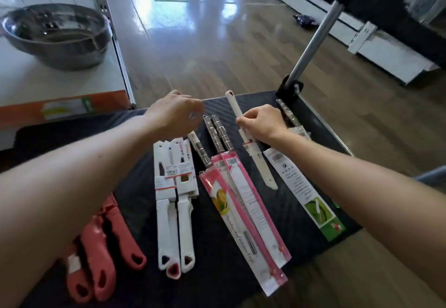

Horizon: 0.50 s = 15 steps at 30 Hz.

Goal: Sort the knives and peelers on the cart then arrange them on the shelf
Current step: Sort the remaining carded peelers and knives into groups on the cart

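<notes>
Coral-handled knives [106,242] lying nearest on the cart [135,201]; right hand [263,124] pinching the white sheathed knife [251,143] mid-handle, likely light, stiff, slick; left hand [176,112] hovering, fingers blurred, state unclear.

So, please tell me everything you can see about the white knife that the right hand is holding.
The white knife is long and slim, with a plain white handle that looks plastic and has a small red mark at its far end. Its blade sits in a pale sheath with cut-outs, and a thin red band crosses it near the handle's base. The right hand pinches the handle, handle end raised and pointing away. The sheathed tip points toward the person, low over the black cart.
</notes>
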{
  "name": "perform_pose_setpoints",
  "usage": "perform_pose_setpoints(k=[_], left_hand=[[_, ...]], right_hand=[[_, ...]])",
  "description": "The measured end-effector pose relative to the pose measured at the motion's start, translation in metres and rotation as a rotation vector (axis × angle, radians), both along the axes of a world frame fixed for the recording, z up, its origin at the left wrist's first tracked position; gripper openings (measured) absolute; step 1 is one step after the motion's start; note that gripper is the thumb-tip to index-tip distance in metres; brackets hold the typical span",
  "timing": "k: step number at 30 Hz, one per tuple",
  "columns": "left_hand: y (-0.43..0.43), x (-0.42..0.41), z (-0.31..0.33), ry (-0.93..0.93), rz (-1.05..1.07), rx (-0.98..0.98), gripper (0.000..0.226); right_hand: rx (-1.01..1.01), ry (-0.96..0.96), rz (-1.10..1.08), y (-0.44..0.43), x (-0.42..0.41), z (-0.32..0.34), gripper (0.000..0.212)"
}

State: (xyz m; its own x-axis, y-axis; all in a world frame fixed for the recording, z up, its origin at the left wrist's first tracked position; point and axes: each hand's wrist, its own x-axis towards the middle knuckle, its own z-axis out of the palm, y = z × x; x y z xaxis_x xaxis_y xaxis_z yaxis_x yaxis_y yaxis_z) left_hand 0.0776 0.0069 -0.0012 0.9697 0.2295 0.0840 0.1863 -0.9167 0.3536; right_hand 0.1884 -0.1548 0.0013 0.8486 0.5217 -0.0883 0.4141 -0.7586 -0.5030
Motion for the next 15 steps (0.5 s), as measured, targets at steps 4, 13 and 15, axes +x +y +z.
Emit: perform_pose_setpoints(k=[4, 13, 15], left_hand=[[0.004, -0.021, 0.003, 0.069, -0.057, 0.061, 0.024], [0.028, -0.055, 0.007, 0.078, -0.033, 0.104, 0.02], [0.032, -0.059, 0.007, 0.024, -0.012, 0.119, 0.024]], right_hand=[[0.067, 0.127, -0.019, 0.012, -0.023, -0.002, 0.027], [0.046, 0.239, 0.124, 0.024, -0.057, -0.008, 0.029], [0.009, 0.24, 0.19, 0.026, -0.063, -0.008, 0.025]])
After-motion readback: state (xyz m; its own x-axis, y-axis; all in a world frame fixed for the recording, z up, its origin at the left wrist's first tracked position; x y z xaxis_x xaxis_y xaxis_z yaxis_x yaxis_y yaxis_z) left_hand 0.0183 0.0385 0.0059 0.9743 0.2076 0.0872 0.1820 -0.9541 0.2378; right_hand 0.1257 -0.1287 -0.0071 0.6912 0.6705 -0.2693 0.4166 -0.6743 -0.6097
